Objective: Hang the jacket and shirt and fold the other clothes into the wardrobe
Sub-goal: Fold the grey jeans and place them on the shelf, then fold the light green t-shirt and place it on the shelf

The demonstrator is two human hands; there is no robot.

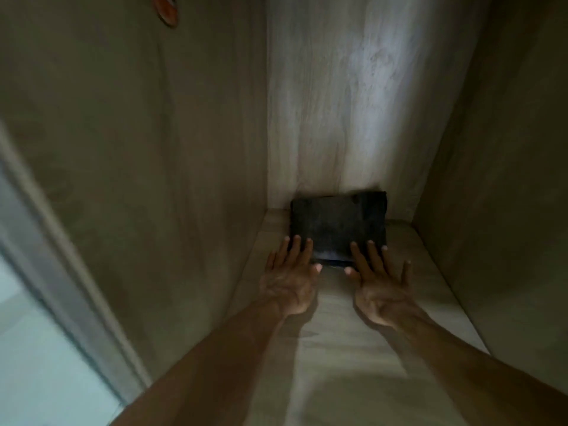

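Forearms: our left forearm [215, 364] and right forearm [476, 358] reach in over the front edge of the wardrobe shelf [338, 358].
Left hand: our left hand [290, 278] lies flat, its fingers straight and a little spread. Its fingertips are on the near left corner of the fold, and the thumb is at the fold's front edge.
Right hand: our right hand [381, 284] is flat and spread as well, with its fingertips on the near right corner.
Task's thing: the folded dark garment [338, 222] lies at the back edge of the shelf, touching the back wall [338, 103], about midway between the back corners.
Step in hand: we judge that we are seating the fold. We should press evenly with both hands so it stays square to the back edge. Then we lift the fingers straight off, so the top layer is not dragged forward.
Around: an orange object [166, 9] shows high on the left wall [153, 133], too blurred to name. A pale door edge [55, 256] stands outside on the left.
In the way: the left wall and the right wall [507, 179] stand close on either side, and the light is dim.
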